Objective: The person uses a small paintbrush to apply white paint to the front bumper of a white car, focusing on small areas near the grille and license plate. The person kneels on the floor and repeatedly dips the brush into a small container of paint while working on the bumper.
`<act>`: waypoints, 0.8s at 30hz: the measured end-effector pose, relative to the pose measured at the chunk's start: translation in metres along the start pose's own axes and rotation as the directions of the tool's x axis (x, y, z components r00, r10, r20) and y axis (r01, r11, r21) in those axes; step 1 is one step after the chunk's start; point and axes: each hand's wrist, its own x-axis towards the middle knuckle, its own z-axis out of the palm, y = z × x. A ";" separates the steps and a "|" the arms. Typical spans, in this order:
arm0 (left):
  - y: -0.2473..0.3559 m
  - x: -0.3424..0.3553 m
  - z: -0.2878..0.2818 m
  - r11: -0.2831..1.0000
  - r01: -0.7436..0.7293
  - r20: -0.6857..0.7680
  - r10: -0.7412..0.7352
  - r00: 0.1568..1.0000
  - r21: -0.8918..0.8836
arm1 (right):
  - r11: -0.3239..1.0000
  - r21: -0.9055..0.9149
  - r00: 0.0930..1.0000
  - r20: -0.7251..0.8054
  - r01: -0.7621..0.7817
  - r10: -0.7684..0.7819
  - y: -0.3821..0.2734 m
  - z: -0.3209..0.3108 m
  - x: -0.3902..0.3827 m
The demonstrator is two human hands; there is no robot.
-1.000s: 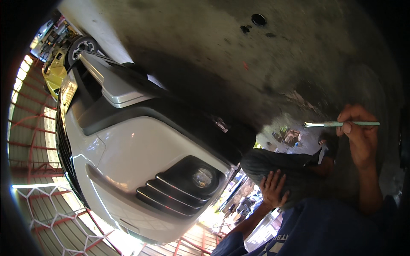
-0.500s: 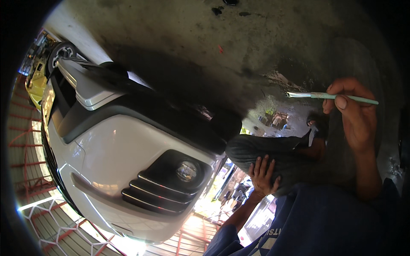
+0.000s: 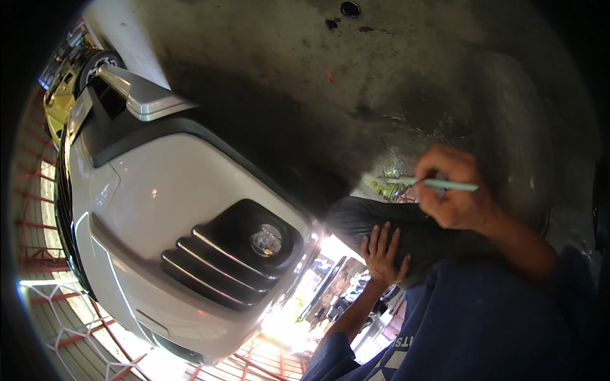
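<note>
A slim paintbrush (image 3: 455,185) with a pale green handle is pinched in the closed fingers of my right hand (image 3: 450,188). Its bristle end points left and is blurred against the bright wet floor behind. My left hand (image 3: 382,255) lies flat with fingers spread on the knee of my dark trousers (image 3: 356,219). To the left of both hands is the white bumper (image 3: 171,181) of a vehicle, with a round lamp (image 3: 266,240) set in a black surround with bright strips. The brush is apart from the bumper.
The stained concrete floor (image 3: 254,38) carries a round black object (image 3: 349,9) and a small red scrap (image 3: 330,77). A yellow vehicle (image 3: 58,101) stands at the far left, under a roof with red beams (image 3: 32,184).
My right hand has moved left and slightly down with the paintbrush, nearer my knee. My left hand stays on the trousers. The view has shifted slightly.
</note>
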 end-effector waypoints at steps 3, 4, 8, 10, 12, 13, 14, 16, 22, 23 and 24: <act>-0.001 -0.002 0.004 1.000 0.004 -0.028 -0.004 1.000 -0.014 | 0.994 0.024 0.992 0.068 0.107 -0.109 0.000 0.035 -0.016; -0.001 -0.003 0.006 1.000 0.000 -0.057 -0.001 0.998 -0.020 | 0.993 0.041 0.989 0.094 0.115 -0.118 0.000 0.046 -0.022; 0.000 -0.004 0.013 0.995 -0.026 -0.208 0.007 0.978 -0.092 | 0.962 0.060 0.953 0.133 0.268 -0.274 -0.001 0.080 -0.044; -0.001 -0.004 0.015 0.994 -0.053 -0.243 0.030 0.970 -0.092 | 0.956 0.036 0.941 0.166 0.292 -0.294 -0.002 0.092 -0.053; -0.002 -0.003 0.018 0.992 -0.086 -0.285 0.057 0.957 -0.089 | 0.940 0.036 0.928 0.151 0.339 -0.341 -0.003 0.103 -0.061; -0.002 -0.003 0.019 0.990 -0.100 -0.310 0.064 0.949 -0.099 | 0.936 0.015 0.923 0.162 0.352 -0.349 -0.003 0.106 -0.064; -0.003 -0.003 0.021 0.990 -0.100 -0.324 0.064 0.944 -0.096 | 0.930 0.004 0.917 0.163 0.367 -0.363 -0.003 0.110 -0.067; -0.004 -0.003 0.026 0.990 -0.104 -0.354 0.064 0.933 -0.095 | 0.920 -0.026 0.909 0.167 0.391 -0.382 -0.004 0.118 -0.070; -0.008 -0.002 0.042 0.989 -0.104 -0.430 0.051 0.901 -0.102 | 0.915 -0.103 0.920 0.046 0.391 -0.388 -0.004 0.152 -0.069; -0.008 -0.002 0.044 0.988 -0.105 -0.471 0.038 0.882 -0.117 | 0.932 -0.106 0.937 -0.003 0.347 -0.349 -0.004 0.161 -0.069; -0.009 0.000 0.046 0.986 -0.105 -0.509 0.023 0.861 -0.132 | 0.947 -0.107 0.950 -0.055 0.302 -0.309 -0.004 0.170 -0.068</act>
